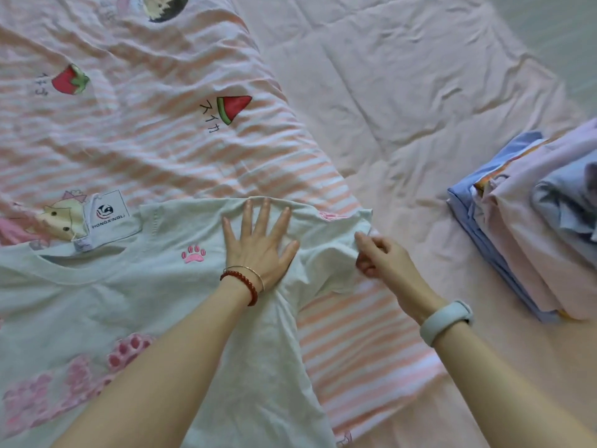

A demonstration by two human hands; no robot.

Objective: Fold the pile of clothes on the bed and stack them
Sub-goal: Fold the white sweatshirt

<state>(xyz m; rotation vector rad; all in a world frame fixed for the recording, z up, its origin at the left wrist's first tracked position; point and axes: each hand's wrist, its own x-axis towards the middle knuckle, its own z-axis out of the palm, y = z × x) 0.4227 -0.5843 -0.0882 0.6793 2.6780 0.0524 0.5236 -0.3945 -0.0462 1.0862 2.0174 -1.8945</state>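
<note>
On the near left of the bed, a pale green T-shirt with pink paw prints is spread flat over a pink-striped sheet printed with fruit. Its shoulder is pressed down by the left hand, fingers straight and splayed. The sleeve just to the right is pinched at its edge by the curled fingers of the right hand. At the far right, well apart, a stack of folded clothes is seen.
</note>
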